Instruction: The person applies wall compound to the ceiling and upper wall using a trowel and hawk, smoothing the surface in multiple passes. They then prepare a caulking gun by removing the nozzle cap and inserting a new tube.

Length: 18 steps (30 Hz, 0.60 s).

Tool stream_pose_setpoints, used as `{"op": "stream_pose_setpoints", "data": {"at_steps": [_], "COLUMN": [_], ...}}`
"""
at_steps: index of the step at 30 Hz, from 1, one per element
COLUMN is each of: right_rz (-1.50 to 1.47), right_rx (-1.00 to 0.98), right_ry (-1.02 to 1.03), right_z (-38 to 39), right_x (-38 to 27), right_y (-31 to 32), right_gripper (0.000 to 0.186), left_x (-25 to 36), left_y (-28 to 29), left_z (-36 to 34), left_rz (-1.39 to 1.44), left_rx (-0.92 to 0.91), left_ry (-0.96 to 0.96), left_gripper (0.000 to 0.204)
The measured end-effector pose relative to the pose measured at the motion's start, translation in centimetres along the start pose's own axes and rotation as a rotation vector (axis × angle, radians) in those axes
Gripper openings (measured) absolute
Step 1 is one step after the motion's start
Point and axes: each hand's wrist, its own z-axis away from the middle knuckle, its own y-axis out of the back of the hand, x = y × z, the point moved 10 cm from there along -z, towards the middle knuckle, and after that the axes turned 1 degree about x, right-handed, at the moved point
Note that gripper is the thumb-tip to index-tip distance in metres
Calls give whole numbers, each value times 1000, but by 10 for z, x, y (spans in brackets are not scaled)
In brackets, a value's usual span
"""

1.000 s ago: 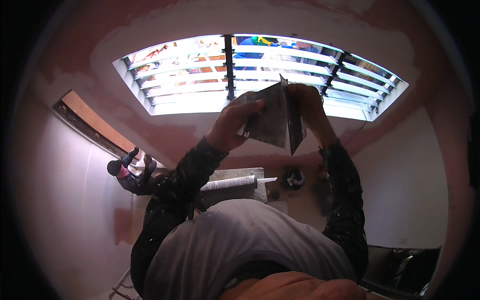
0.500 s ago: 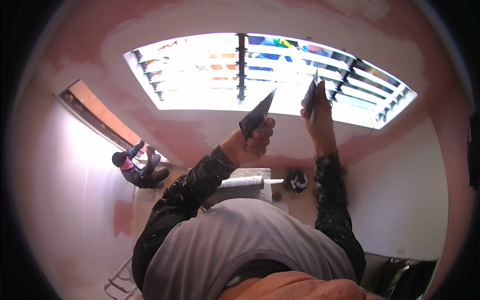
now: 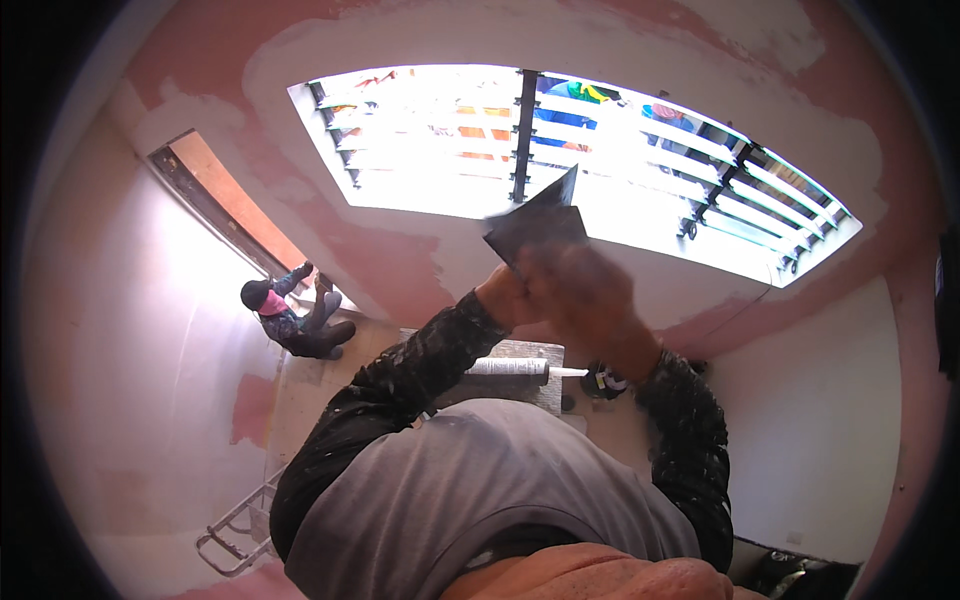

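My left hand [image 3: 507, 298] is closed round the handle of a dark, wide-bladed putty knife [image 3: 556, 190], raised in front of the wall below the louvred window. My right hand [image 3: 597, 300], smeared by motion, is up against the left one. It grips a second dark putty knife [image 3: 545, 230], whose blade overlaps the first; both handles are hidden by my fingers. Whether putty lies on the blades, I cannot tell. Under my hands, a sealant cartridge [image 3: 508, 373] with a white nozzle shows above a pale board [image 3: 535, 350].
The louvred window [image 3: 430, 140] spans the patchy pink-and-white wall [image 3: 370, 255], with people beyond it. At left, a person [image 3: 295, 318] crouches by the door opening [image 3: 225, 195]. A dark bucket [image 3: 603, 382] stands beyond the nozzle. A metal ladder [image 3: 235, 530] is at lower left.
My right hand has swung left and down with its putty knife, from before the window to my left hand. The blades were apart and now overlap. The view has shifted slightly.
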Motion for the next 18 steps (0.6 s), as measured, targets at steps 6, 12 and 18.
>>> {"op": "stream_pose_setpoints", "data": {"at_steps": [6, 12, 18], "right_rz": [-262, -1392, -1251], "right_rx": [365, 433, 104], "right_ry": [-1053, -1372, -1499], "right_z": [75, 69, 126], "right_x": [220, 182, 139], "right_y": [28, -44, -43], "right_gripper": [26, 22, 19], "left_x": [-12, -31, 102], "left_y": [-56, -68, -26], "left_z": [20, 21, 36], "left_rz": [106, 247, -226], "left_rx": [-178, -278, 344], "left_ry": [174, 309, -457], "left_gripper": [24, 23, 25]}}
